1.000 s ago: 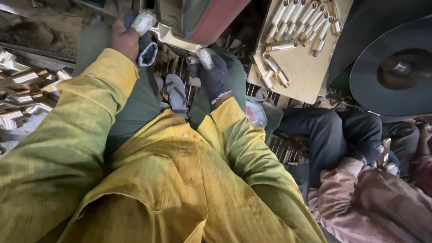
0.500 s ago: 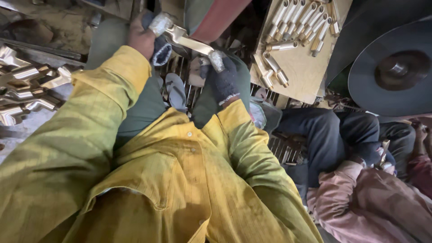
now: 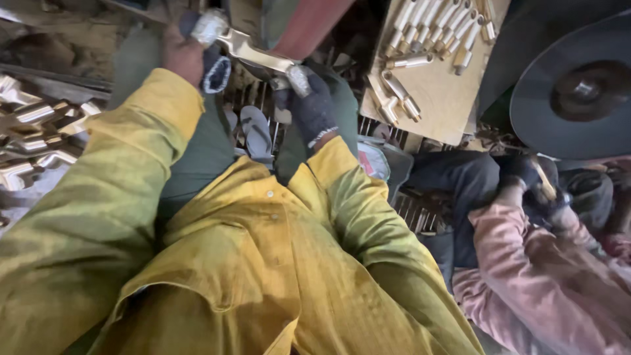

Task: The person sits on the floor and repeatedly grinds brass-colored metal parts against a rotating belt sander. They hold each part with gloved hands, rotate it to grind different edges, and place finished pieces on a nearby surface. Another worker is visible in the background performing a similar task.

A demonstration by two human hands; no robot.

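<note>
Both my hands grip one shiny metal handle piece (image 3: pixel 253 51) near the top of the view, holding it against a reddish-brown belt (image 3: pixel 309 23). My left hand (image 3: pixel 187 52), partly wrapped in a dark cloth, holds the handle's left end, which is bound in pale tape. My right hand (image 3: pixel 309 105), in a dark glove, holds its right end. My yellow sleeves and shirt fill the lower left of the view.
A pile of similar metal handle pieces (image 3: pixel 33 141) lies at the left. A board (image 3: pixel 440 98) carrying several brass tubes sits at upper right. A dark round wheel (image 3: pixel 578 92) is at far right. A co-worker in a pink sleeve (image 3: pixel 526 263) works beside me.
My hands and the handle piece shifted slightly right and up in the view and stay at the belt. The grip is unchanged.
</note>
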